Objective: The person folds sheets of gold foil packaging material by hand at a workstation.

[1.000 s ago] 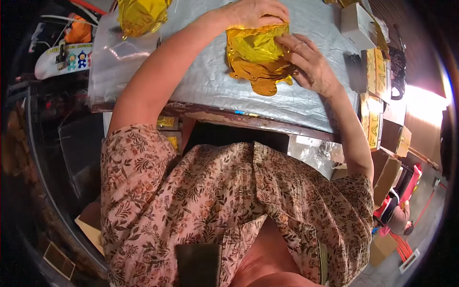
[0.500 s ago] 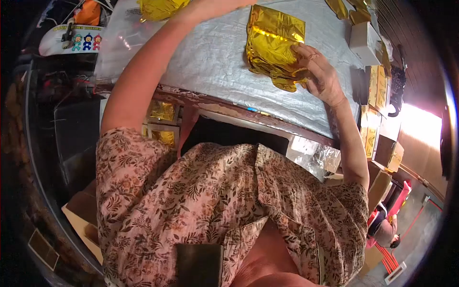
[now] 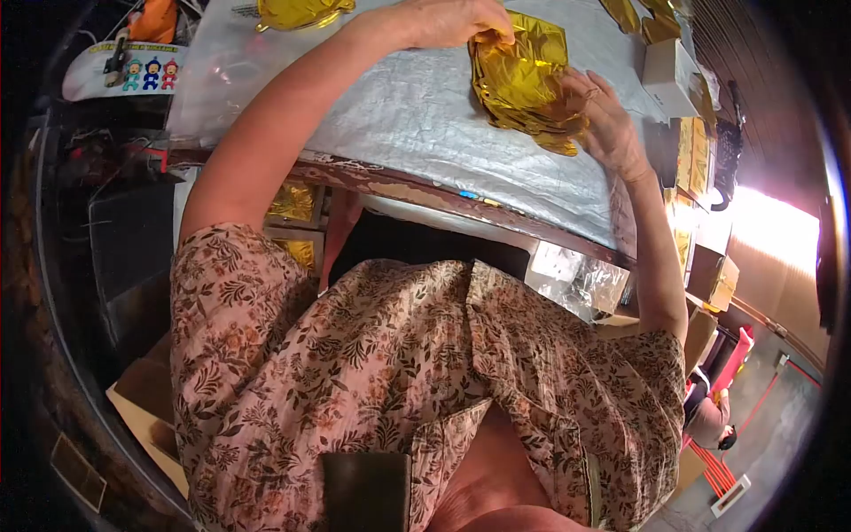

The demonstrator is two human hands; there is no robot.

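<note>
A stack of thin, shiny gold foil sheets (image 3: 523, 84) lies on the silvery table cover, its lower edge uneven and layered. My left hand (image 3: 461, 22) reaches across from the left. Its fingers are pinched on the upper left corner of the foil, which creases there. My right hand (image 3: 610, 129) is at the stack's right side, fingers curled over the edge and thumb low near the bottom corner. Another piece of gold foil (image 3: 301, 11) rests at the top left, beyond my left forearm.
The silvery cover (image 3: 399, 115) spreads over the table up to its worn front edge (image 3: 390, 182). At the right stand a white box (image 3: 669, 75) and yellow patterned boxes (image 3: 691, 160). Clear plastic (image 3: 576, 275) sits below the edge. Another person (image 3: 709, 417) is far off at right.
My left hand has come down and right onto the foil's upper left corner. The stack has shifted slightly up and right, its top now creased. My right hand has stayed at its right side.
</note>
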